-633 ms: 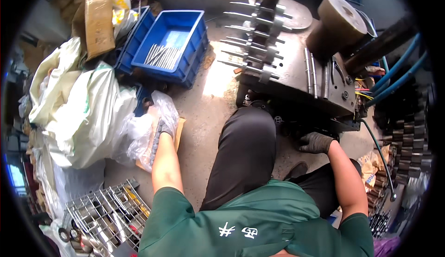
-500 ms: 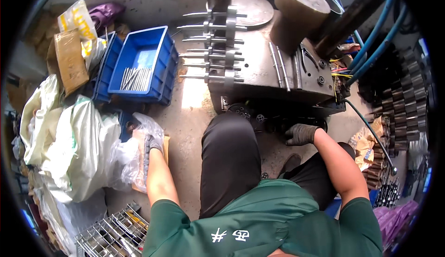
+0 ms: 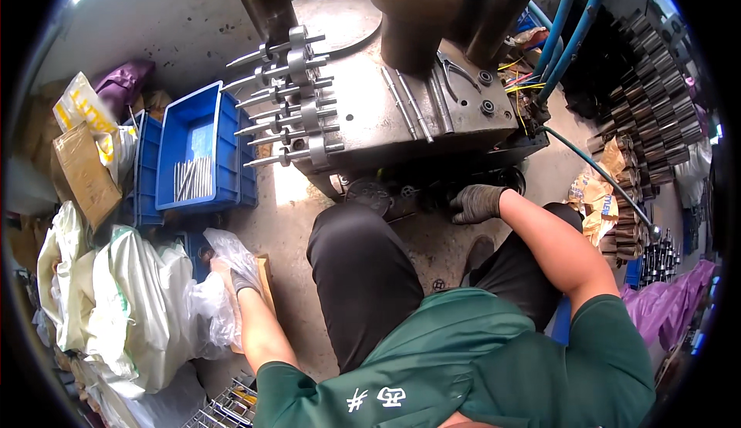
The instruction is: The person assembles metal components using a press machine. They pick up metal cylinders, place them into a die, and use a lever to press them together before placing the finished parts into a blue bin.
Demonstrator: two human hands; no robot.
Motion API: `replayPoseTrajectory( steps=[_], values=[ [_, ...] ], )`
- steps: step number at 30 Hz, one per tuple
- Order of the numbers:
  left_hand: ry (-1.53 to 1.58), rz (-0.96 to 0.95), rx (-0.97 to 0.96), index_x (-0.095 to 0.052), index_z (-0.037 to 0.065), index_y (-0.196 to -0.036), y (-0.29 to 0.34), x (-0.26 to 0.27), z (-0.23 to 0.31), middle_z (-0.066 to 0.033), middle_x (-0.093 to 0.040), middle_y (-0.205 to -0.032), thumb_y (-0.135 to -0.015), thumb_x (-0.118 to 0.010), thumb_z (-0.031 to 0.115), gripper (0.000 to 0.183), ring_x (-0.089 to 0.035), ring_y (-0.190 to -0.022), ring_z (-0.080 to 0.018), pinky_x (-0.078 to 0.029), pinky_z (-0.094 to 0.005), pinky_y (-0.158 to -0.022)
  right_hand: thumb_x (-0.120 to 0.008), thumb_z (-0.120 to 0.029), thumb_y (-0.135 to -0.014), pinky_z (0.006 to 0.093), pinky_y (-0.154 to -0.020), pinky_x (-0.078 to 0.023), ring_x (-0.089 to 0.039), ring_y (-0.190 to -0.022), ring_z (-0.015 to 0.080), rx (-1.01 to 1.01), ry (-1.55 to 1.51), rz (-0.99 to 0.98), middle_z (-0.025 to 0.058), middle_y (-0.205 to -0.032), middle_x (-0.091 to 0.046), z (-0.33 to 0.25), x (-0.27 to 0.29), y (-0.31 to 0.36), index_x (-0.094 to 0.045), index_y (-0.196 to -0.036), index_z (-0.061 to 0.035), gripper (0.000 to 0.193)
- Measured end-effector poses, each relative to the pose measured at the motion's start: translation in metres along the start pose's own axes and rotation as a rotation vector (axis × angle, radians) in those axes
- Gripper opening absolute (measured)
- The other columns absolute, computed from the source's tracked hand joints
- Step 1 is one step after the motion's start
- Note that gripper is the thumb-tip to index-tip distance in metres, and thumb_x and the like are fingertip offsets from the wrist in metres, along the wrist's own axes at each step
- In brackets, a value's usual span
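Note:
My left hand, in a grey glove, reaches into a clear plastic bag that lines an open cardboard box on the floor. The plastic and the hand's angle hide its fingers. My right hand, also gloved, is in front of the metal bench block, above my lower leg. Its fingers curl together, and whatever they may hold cannot be made out. Along the left edge of the metal block sits a row of several shafts with round collars. Slim rods and pliers lie on its top.
A blue bin with thin metal rods stands at the left. White sacks crowd beside the box. Stacked metal cylinders fill the right side, and a dark hose runs down there. A wire basket lies at lower left.
The view has turned, so the bench and bins appear farther left. My left hand has gone deeper among the plastic. My right hand stays before the bench, its fingers angled slightly lower.

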State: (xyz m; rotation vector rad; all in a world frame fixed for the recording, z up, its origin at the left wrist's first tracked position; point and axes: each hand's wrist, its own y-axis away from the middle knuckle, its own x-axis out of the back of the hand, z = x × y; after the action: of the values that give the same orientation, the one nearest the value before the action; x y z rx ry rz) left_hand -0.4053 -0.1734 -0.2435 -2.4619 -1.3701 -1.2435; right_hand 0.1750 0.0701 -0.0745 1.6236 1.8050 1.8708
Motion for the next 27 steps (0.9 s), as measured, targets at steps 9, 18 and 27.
replayPoseTrajectory(
  steps=[9, 18, 27],
  values=[
    [-0.120, 0.065, 0.012, -0.049, 0.007, -0.140, -0.005, 0.007, -0.001, -0.0111, -0.047, -0.136, -0.103, -0.050, 0.039, 0.049, -0.040, -0.118, -0.0294, -0.034, -0.0552, -0.094, -0.060, -0.042, -0.091, 0.0477, -0.099, -0.051, -0.066, -0.111, 0.0384, -0.028, -0.019, 0.019, 0.0204, -0.114, -0.072, -0.002, 0.005, 0.002, -0.070, -0.126, -0.0062, 0.051],
    [-0.178, 0.103, 0.003, -0.046, 0.008, -0.149, 0.005, 0.009, -0.002, -0.0120, -0.042, -0.149, -0.104, -0.047, 0.042, 0.056, -0.037, -0.133, -0.0330, -0.031, -0.0597, -0.104, -0.061, -0.037, -0.093, 0.0472, -0.088, -0.055, -0.069, -0.097, 0.0387, 0.144, -0.097, 0.404, 0.0178, -0.103, -0.072, 0.000, 0.019, 0.023, -0.073, -0.113, -0.0081, 0.037],
    [-0.226, 0.180, -0.028, -0.042, 0.009, -0.157, 0.020, -0.006, -0.019, -0.0130, -0.038, -0.163, -0.104, -0.045, 0.044, 0.064, -0.034, -0.149, -0.0366, -0.027, -0.0642, -0.115, -0.064, -0.007, -0.080, 0.0494, -0.105, -0.048, -0.057, -0.122, 0.0408, -0.065, 0.133, 1.512, 0.0181, -0.137, -0.061, 0.006, 0.082, 0.063, -0.065, -0.127, -0.0046, 0.047]
  ],
)
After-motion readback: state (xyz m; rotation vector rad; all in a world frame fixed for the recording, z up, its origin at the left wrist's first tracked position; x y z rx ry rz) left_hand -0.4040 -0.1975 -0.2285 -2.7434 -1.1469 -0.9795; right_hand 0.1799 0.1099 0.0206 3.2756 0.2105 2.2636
